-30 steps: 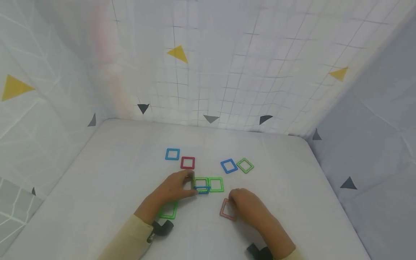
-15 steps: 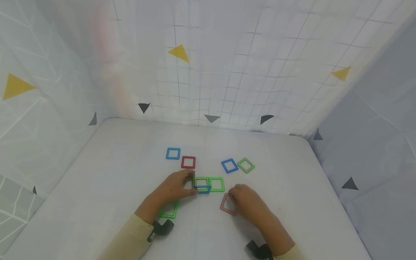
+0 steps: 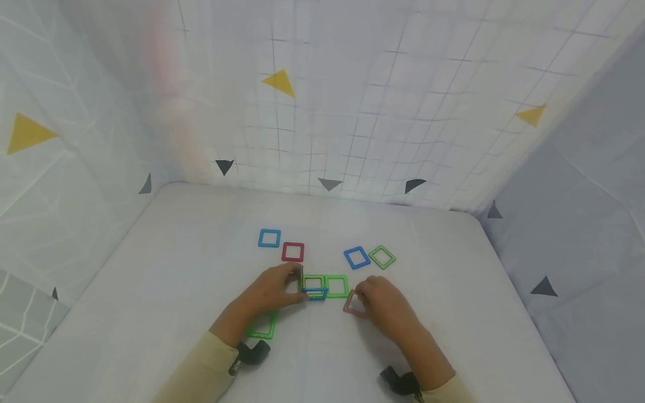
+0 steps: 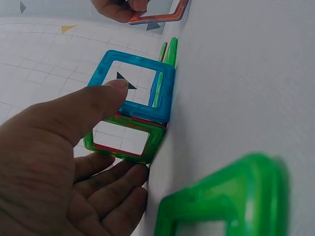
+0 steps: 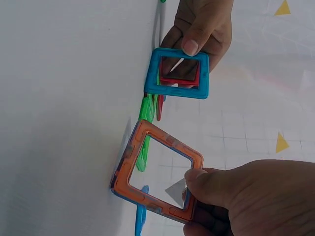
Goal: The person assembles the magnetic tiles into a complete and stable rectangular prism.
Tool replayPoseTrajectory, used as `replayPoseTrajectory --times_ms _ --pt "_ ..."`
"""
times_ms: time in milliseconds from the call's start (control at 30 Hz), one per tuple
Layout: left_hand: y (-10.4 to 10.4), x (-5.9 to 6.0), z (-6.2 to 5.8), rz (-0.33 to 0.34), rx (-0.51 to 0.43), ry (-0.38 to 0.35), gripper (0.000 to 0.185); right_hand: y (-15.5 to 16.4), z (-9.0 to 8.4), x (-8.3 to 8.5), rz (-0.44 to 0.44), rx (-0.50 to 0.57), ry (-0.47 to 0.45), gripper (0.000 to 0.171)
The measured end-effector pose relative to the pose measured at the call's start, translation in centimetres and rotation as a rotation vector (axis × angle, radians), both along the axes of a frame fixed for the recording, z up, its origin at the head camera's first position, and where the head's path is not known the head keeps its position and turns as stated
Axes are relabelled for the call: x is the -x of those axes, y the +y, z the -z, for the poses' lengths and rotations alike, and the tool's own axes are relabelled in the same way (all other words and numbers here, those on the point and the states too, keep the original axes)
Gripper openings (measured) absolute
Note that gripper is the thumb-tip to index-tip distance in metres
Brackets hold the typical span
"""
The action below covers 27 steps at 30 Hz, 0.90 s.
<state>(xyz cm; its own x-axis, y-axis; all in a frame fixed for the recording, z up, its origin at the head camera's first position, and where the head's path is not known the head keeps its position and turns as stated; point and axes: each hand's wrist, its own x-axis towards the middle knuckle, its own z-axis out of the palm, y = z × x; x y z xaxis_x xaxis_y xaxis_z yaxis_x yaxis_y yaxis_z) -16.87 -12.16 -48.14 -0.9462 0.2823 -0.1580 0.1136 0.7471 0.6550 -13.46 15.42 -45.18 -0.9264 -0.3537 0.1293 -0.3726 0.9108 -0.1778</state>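
Observation:
My left hand (image 3: 267, 290) holds a small structure of square magnetic tiles, its thumb on the upright blue tile (image 4: 168, 93). Its other fingers lie against a green-edged tile (image 4: 156, 141) standing at the left side. A red tile stands at the back of these, seen through the blue frame. Flat green tiles lie side by side at the base; the right one (image 3: 346, 286) sticks out past the blue tile. My right hand (image 3: 388, 305) pinches an orange tile (image 5: 132, 157) between thumb and fingers, tilted, just right of and nearer than that green tile.
Beyond the structure lie a light blue tile (image 3: 260, 238), a red tile (image 3: 293, 259), a blue tile (image 3: 349, 258) and a green tile (image 3: 388, 263). Another green tile (image 3: 260, 336) lies beside the left forearm. A white cloth (image 3: 453, 313) covers the table.
My right hand has moved the orange tile away from me, closer to the flat green tile, and tilted it up. The left hand and the structure have stayed put.

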Motion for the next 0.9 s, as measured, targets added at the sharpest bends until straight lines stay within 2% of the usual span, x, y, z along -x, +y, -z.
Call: replayPoseTrajectory --times_ms 433,667,900 --pt "0.0 -0.3 0.3 0.007 0.027 0.009 0.079 -0.9 0.1 0.3 -0.012 0.036 0.096 0.012" --pt "-0.1 -0.4 0.4 0.008 0.023 0.025 0.078 -1.5 0.4 0.5 -0.055 0.042 0.16 0.012" --pt "-0.1 -0.3 0.5 0.016 0.019 0.026 0.077 -2.1 0.5 0.3 -0.102 0.043 0.181 0.012"
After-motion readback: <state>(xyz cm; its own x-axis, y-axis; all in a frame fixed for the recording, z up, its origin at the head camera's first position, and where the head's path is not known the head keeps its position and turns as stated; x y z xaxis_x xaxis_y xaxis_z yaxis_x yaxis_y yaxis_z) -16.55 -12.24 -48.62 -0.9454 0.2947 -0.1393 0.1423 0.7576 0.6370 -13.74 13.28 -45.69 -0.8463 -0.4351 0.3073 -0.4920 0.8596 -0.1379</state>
